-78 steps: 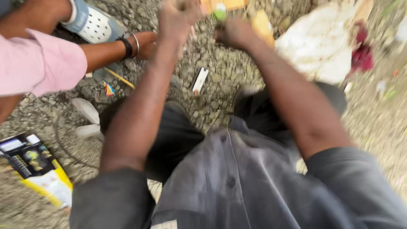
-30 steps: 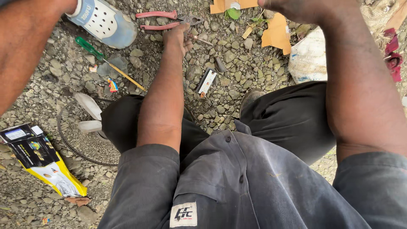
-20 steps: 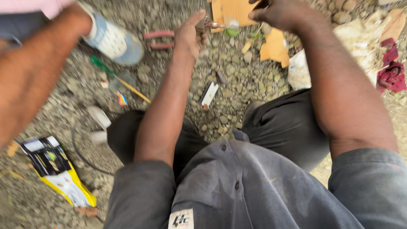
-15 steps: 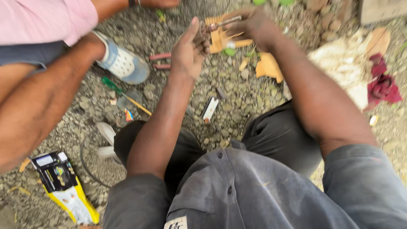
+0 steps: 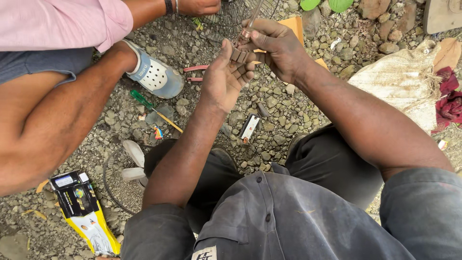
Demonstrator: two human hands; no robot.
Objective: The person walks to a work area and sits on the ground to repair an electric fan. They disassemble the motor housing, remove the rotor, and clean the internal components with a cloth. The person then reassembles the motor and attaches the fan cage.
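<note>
My left hand [image 5: 225, 77] is raised palm-up over the gravel, its fingers curled around a small dark metal part [image 5: 239, 55]. My right hand [image 5: 275, 47] grips a screwdriver [image 5: 251, 21] with a clear handle, its lower end meeting the part in my left fingers. Both hands touch each other at the fingertips. My dark trousers and grey shirt fill the lower frame.
Another person sits at the left: pink sleeve [image 5: 57, 21], bare leg, white perforated shoe [image 5: 155, 75]. On the gravel lie a green-handled screwdriver [image 5: 155, 110], red-handled pliers [image 5: 196, 72], a small white piece [image 5: 249, 129], a fan guard with white blades [image 5: 126, 178], a yellow-black package [image 5: 84, 212], a sack [image 5: 399, 86].
My hands have come together, the left now cupping the small part and the right bringing the screwdriver onto it. The view has tilted up, and the other person's leg and shoe have come into view.
</note>
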